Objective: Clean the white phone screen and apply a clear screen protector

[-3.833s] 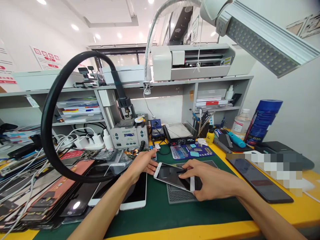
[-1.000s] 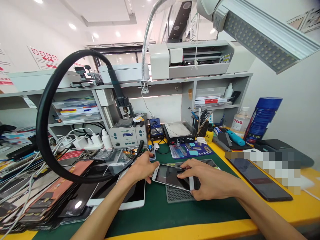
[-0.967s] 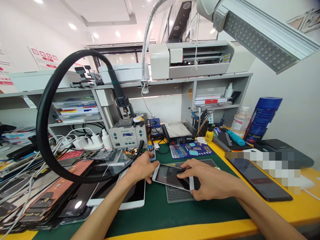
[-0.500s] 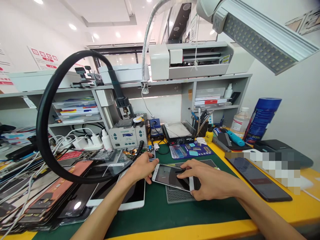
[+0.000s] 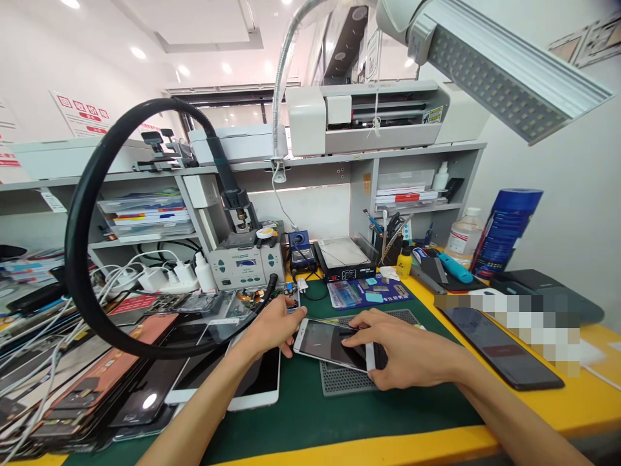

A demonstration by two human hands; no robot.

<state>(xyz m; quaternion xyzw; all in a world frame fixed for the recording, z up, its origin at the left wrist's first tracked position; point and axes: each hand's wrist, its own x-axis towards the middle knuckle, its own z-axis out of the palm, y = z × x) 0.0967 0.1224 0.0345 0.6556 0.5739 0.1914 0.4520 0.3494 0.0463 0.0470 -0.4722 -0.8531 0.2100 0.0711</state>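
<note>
A white-framed smartphone [image 5: 324,342] with a dark screen lies tilted over a grey perforated mat [image 5: 347,386], its left end reaching past the mat. My right hand [image 5: 395,349] grips its right end, thumb at the near edge and fingers reaching over the glass. At the other end is my left hand [image 5: 275,329], closed, with its thumb by the far corner and a curled finger along the left edge. What lies under the left fingers is hidden.
Left of the phone lies a white-framed tablet [image 5: 262,382], with a stack of phone parts [image 5: 92,388] beyond. A black hose [image 5: 77,213] loops over them from the rework station [image 5: 247,262]. At right lies a dark phone [image 5: 504,349]. Overhead hangs a lamp [image 5: 499,77].
The view has shifted very slightly, moving the scene a little to the left. Both hands and the smartphone keep nearly the same pose.
</note>
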